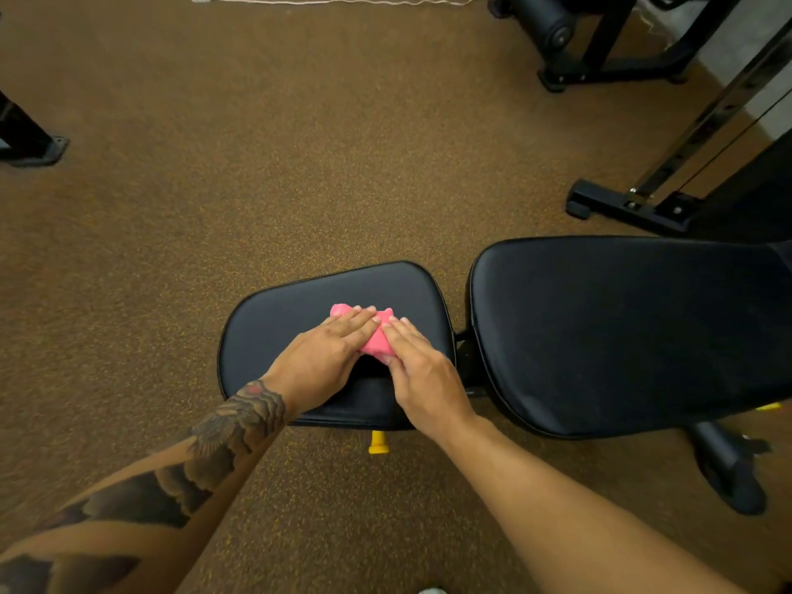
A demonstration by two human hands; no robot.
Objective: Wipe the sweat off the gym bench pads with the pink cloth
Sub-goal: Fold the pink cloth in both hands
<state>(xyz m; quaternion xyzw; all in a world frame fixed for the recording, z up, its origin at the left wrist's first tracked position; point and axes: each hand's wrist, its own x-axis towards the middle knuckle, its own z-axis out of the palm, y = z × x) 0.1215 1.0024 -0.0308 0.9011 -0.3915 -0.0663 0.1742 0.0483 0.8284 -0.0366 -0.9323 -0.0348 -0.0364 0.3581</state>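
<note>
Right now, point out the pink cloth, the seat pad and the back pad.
pink cloth point(375, 344), head view, its bunched middle.
seat pad point(274, 323), head view, bare left top.
back pad point(621, 332), head view, centre of top.

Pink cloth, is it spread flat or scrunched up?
Scrunched up: the pink cloth is a bunched lump on the seat pad, under the left hand and right hand.

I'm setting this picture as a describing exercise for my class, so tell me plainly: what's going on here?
A person is pressing a pink cloth onto the small seat pad of a gym bench. The left hand and the right hand both lie on the cloth with straight fingers, near the middle of the pad. The larger back pad lies to the right, and neither hand touches it.
</note>
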